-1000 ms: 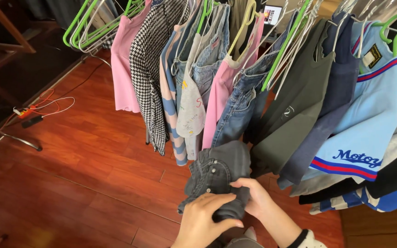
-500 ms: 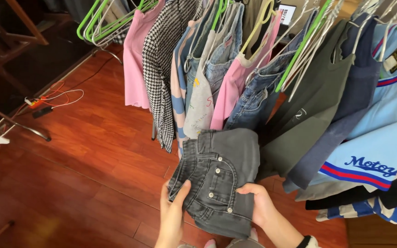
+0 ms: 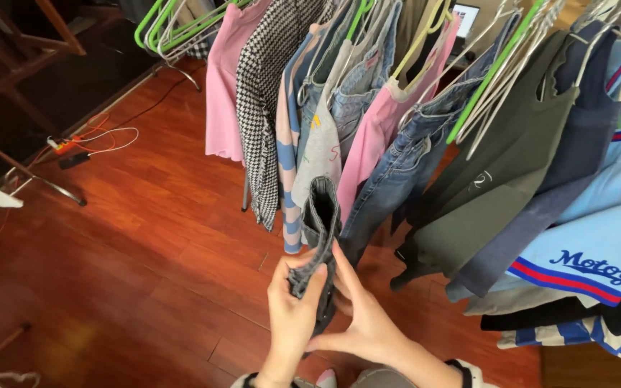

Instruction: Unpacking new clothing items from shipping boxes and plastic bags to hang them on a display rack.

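A red-brown wooden floor [image 3: 145,237] fills the left and near part of the scene. A row of garments hangs on a clothes rack across the far and right side. From right to left the row holds: a light blue jersey [image 3: 612,208] with red and navy trim, a navy sleeveless top [image 3: 576,158], a dark green vest [image 3: 497,194], blue jeans [image 3: 389,194], a pink top [image 3: 375,136], a grey top [image 3: 321,151], a blue-and-pink striped garment [image 3: 289,194], a black-and-white houndstooth garment [image 3: 264,108], and a pink skirt [image 3: 224,93]. Empty green hangers [image 3: 174,25] hang at the far left end of the row. An orange power strip [image 3: 62,144] with a white cable lies on the floor at the far left.

Dark grey denim shorts [image 3: 319,244] are held near centre, folded into a narrow vertical strip, just in front of the hanging row. The upper end stands upright and shows an open edge.

The left hand [image 3: 292,316] is closed around the lower part of the shorts, fingers wrapped over the fabric. The right hand [image 3: 368,320] holds the same garment from the right side, with the fingers extended along the fabric and the thumb pressed below. Both hands touch each other around the shorts.
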